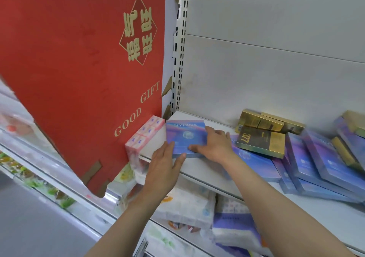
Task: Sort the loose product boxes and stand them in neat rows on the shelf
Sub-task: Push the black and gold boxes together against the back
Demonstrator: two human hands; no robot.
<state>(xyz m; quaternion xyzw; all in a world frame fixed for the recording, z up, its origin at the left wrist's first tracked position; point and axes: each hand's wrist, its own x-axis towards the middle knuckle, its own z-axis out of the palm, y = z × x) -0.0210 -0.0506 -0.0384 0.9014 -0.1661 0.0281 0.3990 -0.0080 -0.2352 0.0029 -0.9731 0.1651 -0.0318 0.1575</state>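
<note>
A blue-purple box [183, 136] marked SYRINX stands near the left end of the white shelf [199, 169]. My left hand [166, 165] holds its lower left corner, thumb along the bottom edge. My right hand [215, 144] grips its right side, thumb across the front. To the right lies a loose pile of several similar blue boxes [320, 163]. A dark and gold box [260, 141] marked 377 rests on that pile, with more gold boxes [262, 121] behind it.
A large red gift box [83, 69] leans at the shelf's left end beside a pink tissue pack [144, 136]. The slotted upright [180, 45] and white back panel [276, 75] close the rear. Wrapped tissue packs [197, 207] fill the shelf below.
</note>
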